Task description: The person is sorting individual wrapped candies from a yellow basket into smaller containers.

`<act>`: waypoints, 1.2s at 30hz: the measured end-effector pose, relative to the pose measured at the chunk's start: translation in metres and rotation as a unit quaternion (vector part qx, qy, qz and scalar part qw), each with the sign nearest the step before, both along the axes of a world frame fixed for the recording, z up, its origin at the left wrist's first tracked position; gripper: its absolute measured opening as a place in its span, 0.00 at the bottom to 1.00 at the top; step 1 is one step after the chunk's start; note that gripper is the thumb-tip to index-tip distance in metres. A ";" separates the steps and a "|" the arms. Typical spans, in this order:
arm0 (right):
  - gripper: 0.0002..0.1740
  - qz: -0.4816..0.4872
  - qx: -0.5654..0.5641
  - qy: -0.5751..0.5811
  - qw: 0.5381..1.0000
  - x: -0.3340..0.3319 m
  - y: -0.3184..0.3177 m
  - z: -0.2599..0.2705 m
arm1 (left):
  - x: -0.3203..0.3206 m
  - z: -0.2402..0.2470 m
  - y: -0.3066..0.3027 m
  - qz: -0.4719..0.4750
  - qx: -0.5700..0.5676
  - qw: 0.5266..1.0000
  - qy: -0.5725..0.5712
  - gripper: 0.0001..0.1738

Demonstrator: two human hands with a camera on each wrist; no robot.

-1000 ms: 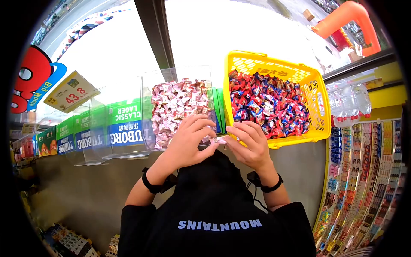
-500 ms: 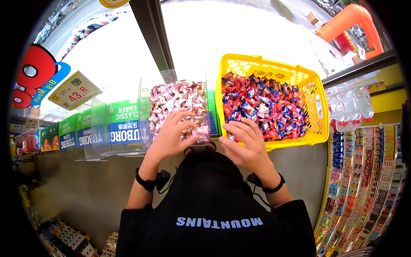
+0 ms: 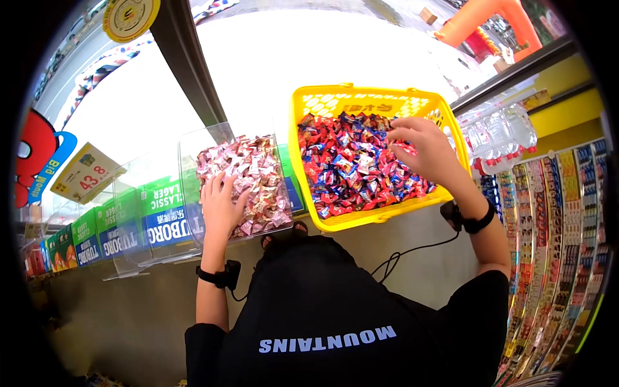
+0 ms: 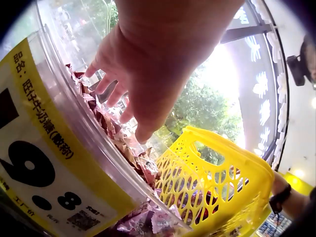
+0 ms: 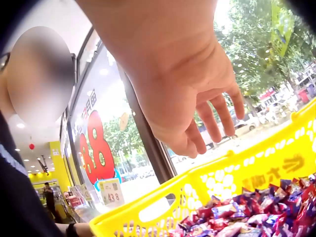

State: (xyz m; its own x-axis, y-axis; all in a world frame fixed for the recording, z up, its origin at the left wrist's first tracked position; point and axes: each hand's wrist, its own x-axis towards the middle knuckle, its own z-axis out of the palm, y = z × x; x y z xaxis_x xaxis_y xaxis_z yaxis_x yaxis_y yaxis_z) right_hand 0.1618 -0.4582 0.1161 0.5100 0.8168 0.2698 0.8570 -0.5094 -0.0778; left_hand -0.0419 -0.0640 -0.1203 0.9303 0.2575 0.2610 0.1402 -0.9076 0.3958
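Pink-wrapped candies [image 3: 264,169] fill a clear plastic bin [image 4: 109,157]. My left hand [image 3: 221,206] reaches over the bin's left part with its fingers spread, fingertips right at the wrappers in the left wrist view. To the right stands a yellow basket [image 3: 373,220], heaped with red and blue wrapped candies [image 3: 348,161]. Above the basket's right half is my right hand [image 3: 427,149], its fingers loosely bent. In the right wrist view, the fingers hang down above the basket's rim with nothing visible between them.
Green and blue beer cartons [image 3: 169,216] and more clear bins line the left side. A price sign [image 3: 88,173] stands farther left. Water bottles [image 3: 501,137] sit right of the basket, near shelves of small packages [image 3: 558,245]. A window frame [image 3: 187,61] rises behind.
My right hand has moved from the gap between bin and basket to above the basket's right half. A pink candy between my hands earlier is out of sight. My left hand remains over the bin.
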 end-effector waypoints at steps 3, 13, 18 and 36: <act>0.12 -0.012 -0.080 0.042 0.996 0.041 0.001 -0.010 | -0.003 0.013 -0.008 -0.045 -0.030 0.996 0.064 0.42; 0.17 0.009 -0.221 -0.102 0.970 0.129 -0.004 -0.152 | 0.006 -0.007 -0.011 -0.020 0.040 0.975 0.219 0.61; 0.14 -0.048 -0.259 -0.088 0.961 0.123 0.007 -0.165 | 0.009 -0.004 -0.008 0.027 0.026 0.976 0.216 0.61; 0.12 -0.004 0.070 0.053 0.996 -0.035 0.017 -0.021 | 0.006 0.062 -0.030 -0.079 -0.009 0.993 0.085 0.55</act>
State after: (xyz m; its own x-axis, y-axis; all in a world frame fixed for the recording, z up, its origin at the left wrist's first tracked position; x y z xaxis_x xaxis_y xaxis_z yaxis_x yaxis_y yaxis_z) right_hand 0.1265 -0.4410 0.0955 0.5478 0.7711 0.3244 0.8363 -0.4941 -0.2377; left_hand -0.0355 -0.0937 -0.0579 0.9897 0.1089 0.0925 0.0639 -0.9164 0.3952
